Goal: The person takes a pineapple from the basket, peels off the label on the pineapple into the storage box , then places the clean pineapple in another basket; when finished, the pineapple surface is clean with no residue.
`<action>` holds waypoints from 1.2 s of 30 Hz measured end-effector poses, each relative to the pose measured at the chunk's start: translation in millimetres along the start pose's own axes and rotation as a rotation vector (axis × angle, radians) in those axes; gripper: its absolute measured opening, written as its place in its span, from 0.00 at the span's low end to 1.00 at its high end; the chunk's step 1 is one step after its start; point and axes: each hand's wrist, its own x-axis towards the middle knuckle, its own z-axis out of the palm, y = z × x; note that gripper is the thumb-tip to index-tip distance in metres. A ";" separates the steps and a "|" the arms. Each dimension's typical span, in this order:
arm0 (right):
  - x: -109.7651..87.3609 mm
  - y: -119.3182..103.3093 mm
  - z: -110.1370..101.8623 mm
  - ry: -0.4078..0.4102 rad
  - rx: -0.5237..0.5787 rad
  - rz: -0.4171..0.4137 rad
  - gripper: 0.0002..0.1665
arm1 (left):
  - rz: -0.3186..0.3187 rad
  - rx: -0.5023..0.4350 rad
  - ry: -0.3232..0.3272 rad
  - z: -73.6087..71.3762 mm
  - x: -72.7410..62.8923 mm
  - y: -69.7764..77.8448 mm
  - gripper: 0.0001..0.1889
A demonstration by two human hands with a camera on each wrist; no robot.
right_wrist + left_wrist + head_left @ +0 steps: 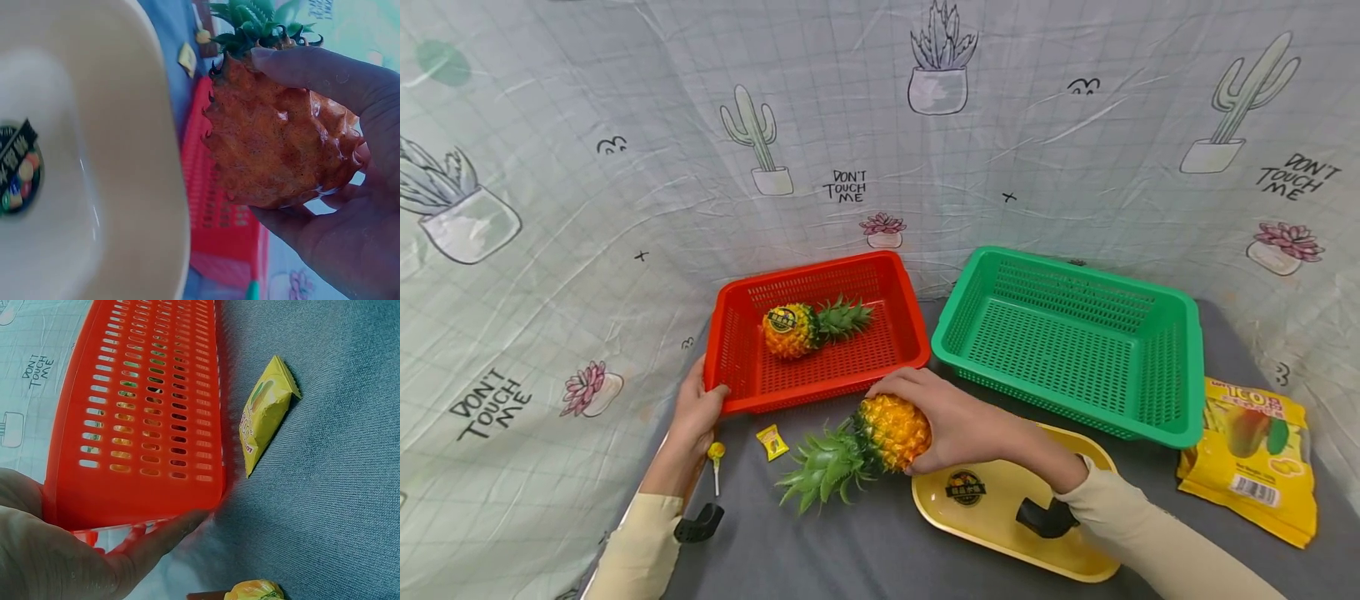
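From my remote station I record a table (790, 571) under grey cloth. Toward its far right corner stands a green basket (1191, 367); toward its far left, a red basket (912, 321), its near left corner gripped by the left hand (696, 404). A yellow tray (988, 518) lies before the green basket, and a snack bag (1247, 467) just beside that basket's near right corner. The held pineapple (887, 435) is between the red basket's near right corner and the tray's left end, the right hand (951, 421) wrapped round its body. Its long axis runs obliquely, crown toward the table's near left corner, body toward the far right. I judge it a light, stiff moulded replica, glossy enough to slip slightly, its leaves the fragile part; the body's middle is the sound hold. A second pineapple (801, 327) lies in the red basket, crown rightward. Smallest: a lollipop (716, 452) and a wrapped candy (772, 442), near the red basket's near left corner.
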 end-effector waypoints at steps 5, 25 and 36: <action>-15.9 -1.2 -18.3 0.047 0.022 0.046 0.56 | 0.009 0.001 -0.014 -0.5 0.5 0.5 0.40; -62.3 15.0 -97.8 0.211 -0.027 0.173 0.55 | 0.025 -0.025 0.006 2.9 -0.7 -1.9 0.41; -77.0 35.8 -123.1 0.318 0.034 0.287 0.57 | 0.020 -0.048 -0.003 2.2 -1.4 -2.0 0.41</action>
